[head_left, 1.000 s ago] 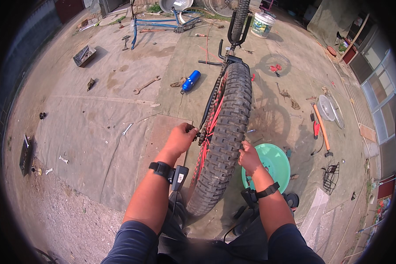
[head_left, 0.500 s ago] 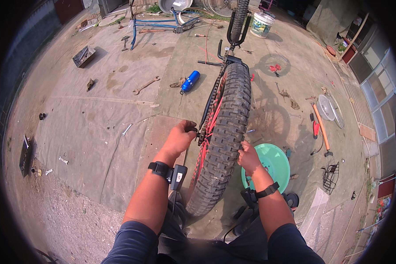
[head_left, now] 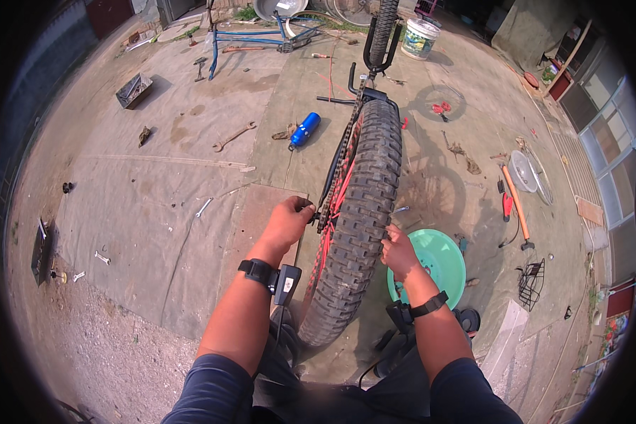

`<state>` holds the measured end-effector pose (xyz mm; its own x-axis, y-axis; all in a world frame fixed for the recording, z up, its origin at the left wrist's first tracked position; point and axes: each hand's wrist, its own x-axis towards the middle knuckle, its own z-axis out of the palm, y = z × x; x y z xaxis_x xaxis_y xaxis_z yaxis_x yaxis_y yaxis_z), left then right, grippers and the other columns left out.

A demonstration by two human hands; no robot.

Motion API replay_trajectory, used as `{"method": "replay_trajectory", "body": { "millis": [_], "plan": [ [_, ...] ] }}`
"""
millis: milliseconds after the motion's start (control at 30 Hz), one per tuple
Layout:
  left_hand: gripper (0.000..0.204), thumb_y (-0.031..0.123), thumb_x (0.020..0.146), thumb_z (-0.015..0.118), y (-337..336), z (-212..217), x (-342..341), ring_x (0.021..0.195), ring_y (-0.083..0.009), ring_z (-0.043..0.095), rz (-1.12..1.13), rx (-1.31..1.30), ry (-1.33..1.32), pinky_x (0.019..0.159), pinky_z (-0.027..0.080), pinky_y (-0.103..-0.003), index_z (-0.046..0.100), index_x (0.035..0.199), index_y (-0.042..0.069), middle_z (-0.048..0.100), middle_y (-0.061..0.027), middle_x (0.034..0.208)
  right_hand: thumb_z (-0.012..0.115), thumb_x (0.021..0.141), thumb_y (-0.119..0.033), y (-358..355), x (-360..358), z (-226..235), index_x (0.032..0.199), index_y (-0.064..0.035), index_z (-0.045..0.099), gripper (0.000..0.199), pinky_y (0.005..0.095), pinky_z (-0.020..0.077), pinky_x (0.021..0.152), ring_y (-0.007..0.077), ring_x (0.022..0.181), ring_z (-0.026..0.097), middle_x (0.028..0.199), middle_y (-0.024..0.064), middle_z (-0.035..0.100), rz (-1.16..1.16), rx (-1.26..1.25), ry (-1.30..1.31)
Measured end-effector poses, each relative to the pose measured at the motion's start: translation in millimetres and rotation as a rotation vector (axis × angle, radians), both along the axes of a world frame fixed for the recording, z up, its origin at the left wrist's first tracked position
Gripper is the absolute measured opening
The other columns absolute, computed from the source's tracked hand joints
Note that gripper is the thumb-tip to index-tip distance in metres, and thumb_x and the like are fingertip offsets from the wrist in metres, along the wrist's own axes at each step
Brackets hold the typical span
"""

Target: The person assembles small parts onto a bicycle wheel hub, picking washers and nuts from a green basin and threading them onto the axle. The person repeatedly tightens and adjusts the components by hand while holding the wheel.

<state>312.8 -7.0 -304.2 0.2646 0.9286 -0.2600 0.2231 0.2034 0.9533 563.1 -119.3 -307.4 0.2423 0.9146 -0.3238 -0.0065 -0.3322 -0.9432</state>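
Note:
Between my arms stands a bicycle wheel with a thick knobbly tyre and red spokes. A chain runs along its left side. My left hand is closed at the hub on the chain side, thumb and fingers pinched around a small part at the axle end. What exactly it pinches is hidden. On the opposite side, my right hand has its fingers curled in close to the wheel; the tyre covers part of the fingertips. A green basin sits on the ground just beyond that hand.
A blue bottle and a large wrench lie ahead to the left, near a metal tray. An orange-handled tool lies to the right. A blue bicycle frame and a white bucket stand farther off.
My left hand shifts slightly at the axle, its fingers changing position a little. My right hand and the wheel stay nearly where they were.

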Motion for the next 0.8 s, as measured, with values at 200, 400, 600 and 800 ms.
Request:
{"method": "replay_trajectory", "body": {
  "millis": [200, 400, 600, 800],
  "plan": [
    [0.027, 0.009, 0.092, 0.058, 2, 1, 1, 0.097, -0.0177, 0.061, 0.039, 0.01, -0.044, 0.089, 0.047, -0.031, 0.061, 0.115, -0.006, 0.068, -0.0106, 0.106, 0.059, 0.096, -0.019, 0, 0, 5, 0.111, 0.0028, 0.062, 0.027, 0.0291, 0.0453, 0.082, 0.0134, 0.09, 0.058, 0.097, 0.0062, 0.066, 0.062, 0.005, 0.081],
    [0.028, 0.009, 0.092, 0.058, 2, -2, 1, 0.097, -0.0177, 0.061, -0.016, 0.024, -0.115, 0.089, 0.047, -0.031, 0.062, 0.116, -0.005, 0.068, -0.0107, 0.106, 0.059, 0.097, -0.019, 0, -1, 9, 0.112, 0.0018, 0.061, 0.026, 0.0285, 0.0452, 0.08, 0.0132, 0.088, 0.058, 0.095, 0.006, 0.066, 0.058, -0.011, 0.06],
    [0.035, 0.012, 0.088, 0.064, 6, -8, -2, 0.098, -0.0206, 0.064, 0.016, 0.015, 0.098, 0.087, 0.049, -0.032, 0.062, 0.118, -0.006, 0.069, -0.015, 0.109, 0.059, 0.097, -0.019, 0, 0, 5, 0.114, 0.002, 0.061, 0.027, 0.0283, 0.0456, 0.079, 0.0135, 0.088, 0.059, 0.095, 0.0067, 0.066, 0.052, -0.028, 0.039],
    [0.035, 0.021, 0.091, 0.064, 5, -11, 1, 0.093, -0.022, 0.065, -0.003, 0.007, -0.274, 0.086, 0.05, -0.033, 0.064, 0.114, -0.006, 0.07, -0.016, 0.103, 0.059, 0.097, -0.019, 0, -1, 8, 0.114, 0.0023, 0.061, 0.028, 0.0288, 0.0459, 0.078, 0.0138, 0.088, 0.059, 0.096, 0.0064, 0.066, 0.036, -0.036, 0.052]
  ]
}}
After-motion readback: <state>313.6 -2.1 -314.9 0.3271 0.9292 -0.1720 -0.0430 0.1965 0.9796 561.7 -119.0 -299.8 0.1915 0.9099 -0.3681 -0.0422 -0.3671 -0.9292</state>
